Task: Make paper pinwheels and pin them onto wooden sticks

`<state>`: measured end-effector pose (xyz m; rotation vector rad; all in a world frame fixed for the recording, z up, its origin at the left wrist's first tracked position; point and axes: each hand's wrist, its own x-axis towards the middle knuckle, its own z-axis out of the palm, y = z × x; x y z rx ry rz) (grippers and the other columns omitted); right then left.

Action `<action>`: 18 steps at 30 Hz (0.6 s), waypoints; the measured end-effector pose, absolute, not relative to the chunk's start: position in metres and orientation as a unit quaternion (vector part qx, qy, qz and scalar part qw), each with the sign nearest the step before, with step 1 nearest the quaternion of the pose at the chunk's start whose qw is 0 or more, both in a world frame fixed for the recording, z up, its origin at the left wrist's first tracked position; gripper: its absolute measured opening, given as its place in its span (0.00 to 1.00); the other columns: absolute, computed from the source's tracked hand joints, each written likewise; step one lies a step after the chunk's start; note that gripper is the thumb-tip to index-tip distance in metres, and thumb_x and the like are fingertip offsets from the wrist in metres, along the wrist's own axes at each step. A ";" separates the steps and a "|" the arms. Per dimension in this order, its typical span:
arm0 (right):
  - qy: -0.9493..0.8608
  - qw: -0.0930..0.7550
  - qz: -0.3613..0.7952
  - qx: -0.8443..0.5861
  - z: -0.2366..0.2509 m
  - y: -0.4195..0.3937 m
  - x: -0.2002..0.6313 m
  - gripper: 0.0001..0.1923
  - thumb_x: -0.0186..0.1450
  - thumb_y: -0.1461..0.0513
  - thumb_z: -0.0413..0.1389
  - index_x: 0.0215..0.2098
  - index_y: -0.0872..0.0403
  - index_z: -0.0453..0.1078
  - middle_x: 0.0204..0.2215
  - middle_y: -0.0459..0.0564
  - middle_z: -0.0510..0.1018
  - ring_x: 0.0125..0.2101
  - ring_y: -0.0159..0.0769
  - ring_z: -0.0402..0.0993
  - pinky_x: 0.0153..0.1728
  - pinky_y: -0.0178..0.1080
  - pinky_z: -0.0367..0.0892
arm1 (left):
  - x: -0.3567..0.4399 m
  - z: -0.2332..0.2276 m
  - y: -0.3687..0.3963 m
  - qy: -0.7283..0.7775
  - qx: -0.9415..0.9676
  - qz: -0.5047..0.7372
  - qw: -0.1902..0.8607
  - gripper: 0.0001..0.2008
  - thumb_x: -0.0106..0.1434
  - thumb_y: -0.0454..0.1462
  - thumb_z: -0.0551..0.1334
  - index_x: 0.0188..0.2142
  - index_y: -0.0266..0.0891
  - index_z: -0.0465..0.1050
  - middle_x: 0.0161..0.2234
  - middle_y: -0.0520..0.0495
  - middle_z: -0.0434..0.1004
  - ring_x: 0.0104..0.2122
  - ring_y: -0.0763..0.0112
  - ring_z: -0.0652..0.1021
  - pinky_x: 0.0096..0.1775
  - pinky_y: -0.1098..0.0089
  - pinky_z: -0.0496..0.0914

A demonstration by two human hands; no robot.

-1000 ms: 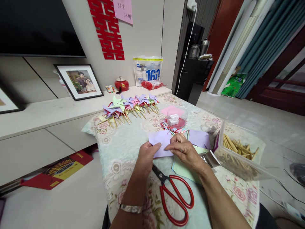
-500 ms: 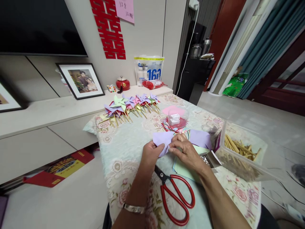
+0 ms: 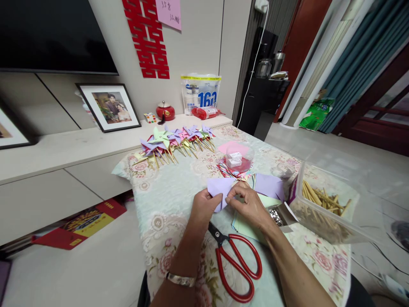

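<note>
A sheet of purple paper (image 3: 219,186) is held up over the table between my two hands. My left hand (image 3: 206,204) pinches its lower left part, thumb on top. The fingers of my right hand (image 3: 247,202) are pressed together at the paper's right edge; the pinched spot is partly hidden. Just below lie scissors (image 3: 234,260) with red handles, their blade tips under my left wrist. Beside my right hand are a small box of shiny metal fasteners (image 3: 276,216), pale green paper sheets (image 3: 249,230) and more purple paper (image 3: 269,186).
Finished paper pinwheels (image 3: 177,140) lie in a row at the table's far left. A clear round container (image 3: 239,157) stands beyond my hands. On the right, a clear plastic bin (image 3: 329,221) holds many wooden sticks (image 3: 322,198). A floral tablecloth (image 3: 166,196) covers the table.
The fingers of my right hand have shifted slightly along the paper's edge. More of the fasteners in the small box now shows. The paper stays in my left hand.
</note>
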<state>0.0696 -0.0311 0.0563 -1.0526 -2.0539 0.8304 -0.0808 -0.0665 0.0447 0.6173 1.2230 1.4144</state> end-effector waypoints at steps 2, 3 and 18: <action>-0.783 0.337 0.323 -0.411 0.056 -0.031 0.069 0.07 0.60 0.66 0.58 0.24 0.53 0.71 0.29 0.48 0.73 0.36 0.40 0.69 0.37 0.40 0.61 | -0.081 0.046 -0.067 0.515 0.256 0.596 0.561 0.07 0.43 0.33 0.70 0.25 0.34 0.79 0.21 0.50 0.79 0.19 0.73 0.74 0.24 0.74 0.66; -0.780 0.339 0.325 -0.413 0.055 -0.031 0.068 0.07 0.59 0.66 0.58 0.24 0.53 0.70 0.29 0.48 0.73 0.35 0.40 0.68 0.36 0.40 0.61 | -0.081 0.047 -0.068 0.513 0.254 0.595 0.564 0.06 0.43 0.33 0.70 0.25 0.33 0.79 0.20 0.50 0.79 0.18 0.73 0.73 0.24 0.74 0.66; -0.773 0.356 0.322 -0.414 0.050 -0.030 0.065 0.08 0.56 0.68 0.55 0.21 0.52 0.65 0.24 0.46 0.70 0.29 0.37 0.66 0.30 0.37 0.59 | -0.083 0.042 -0.067 0.497 0.235 0.595 0.586 0.14 0.39 0.35 0.74 0.26 0.31 0.79 0.21 0.47 0.80 0.20 0.71 0.75 0.26 0.72 0.69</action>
